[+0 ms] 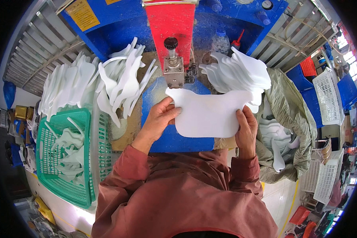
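Hands [158, 119] [247, 127] apart in pinch grips

White sheet [210, 115], smooth and matt; block [173, 73], scuffed bare metal (its knob [171, 43], black plastic by appearance); green basket [87, 154], plastic; sack [299, 115], creased woven-looking fabric; right sleeve [245, 169], matt cloth.

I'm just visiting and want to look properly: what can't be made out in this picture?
In the head view:
Some fingertips of the left hand and right hand: behind the white piece.
Red machine arm, top: cut off by the upper edge.
Sack, bottom: covered by white pieces.
Gauge reading: too small.
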`<state>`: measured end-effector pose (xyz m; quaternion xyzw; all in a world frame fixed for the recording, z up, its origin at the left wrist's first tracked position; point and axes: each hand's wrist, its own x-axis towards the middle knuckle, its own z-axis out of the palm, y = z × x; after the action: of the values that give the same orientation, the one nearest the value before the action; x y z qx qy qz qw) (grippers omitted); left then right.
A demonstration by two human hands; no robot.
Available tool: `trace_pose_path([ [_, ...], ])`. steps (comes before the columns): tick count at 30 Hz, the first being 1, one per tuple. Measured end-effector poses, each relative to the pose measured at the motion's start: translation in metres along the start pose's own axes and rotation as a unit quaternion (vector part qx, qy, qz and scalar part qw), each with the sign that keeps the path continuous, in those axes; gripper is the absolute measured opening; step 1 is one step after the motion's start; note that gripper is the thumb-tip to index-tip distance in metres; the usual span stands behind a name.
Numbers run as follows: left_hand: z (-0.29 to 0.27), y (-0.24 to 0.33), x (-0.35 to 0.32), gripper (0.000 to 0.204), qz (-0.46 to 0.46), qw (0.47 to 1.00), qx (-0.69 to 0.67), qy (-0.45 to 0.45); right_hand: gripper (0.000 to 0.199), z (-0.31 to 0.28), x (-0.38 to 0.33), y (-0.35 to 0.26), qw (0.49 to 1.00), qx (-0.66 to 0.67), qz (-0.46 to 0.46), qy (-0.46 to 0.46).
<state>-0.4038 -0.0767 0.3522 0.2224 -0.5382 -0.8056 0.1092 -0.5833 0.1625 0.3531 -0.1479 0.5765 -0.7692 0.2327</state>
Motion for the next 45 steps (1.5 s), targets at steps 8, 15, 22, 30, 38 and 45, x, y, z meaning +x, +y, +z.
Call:
trace_pose_path([
  [8,-0.015,-0.005,-0.019,0.032,0.01,0.999,0.033,0.015,0.03,-0.003,-0.01,0.016,1.0,-0.03,-0.004,-0.006],
  [15,-0.094,0.002,-0.076,0.047,0.083,0.959,0.174,0.21,0.023,0.002,-0.025,0.077,0.993,-0.081,0.072,-0.036],
  [22,-0.151,-0.001,-0.078,0.038,0.18,0.722,0.52,0.42,0.021,-0.022,-0.033,0.066,0.901,-0.429,-0.049,-0.036],
  [30,-0.165,-0.033,-0.012,0.059,0.217,0.602,0.681,0.356,0.016,-0.02,-0.037,0.069,0.911,-0.403,-0.028,-0.08],
  [38,-0.19,-0.031,-0.007,0.048,0.248,0.601,0.67,0.359,0.017,-0.014,-0.036,0.072,0.916,-0.381,-0.053,-0.113],
  [45,-0.161,-0.005,-0.034,0.042,0.272,0.687,0.555,0.383,0.018,0.009,-0.041,0.052,0.896,-0.409,-0.072,-0.159],
])
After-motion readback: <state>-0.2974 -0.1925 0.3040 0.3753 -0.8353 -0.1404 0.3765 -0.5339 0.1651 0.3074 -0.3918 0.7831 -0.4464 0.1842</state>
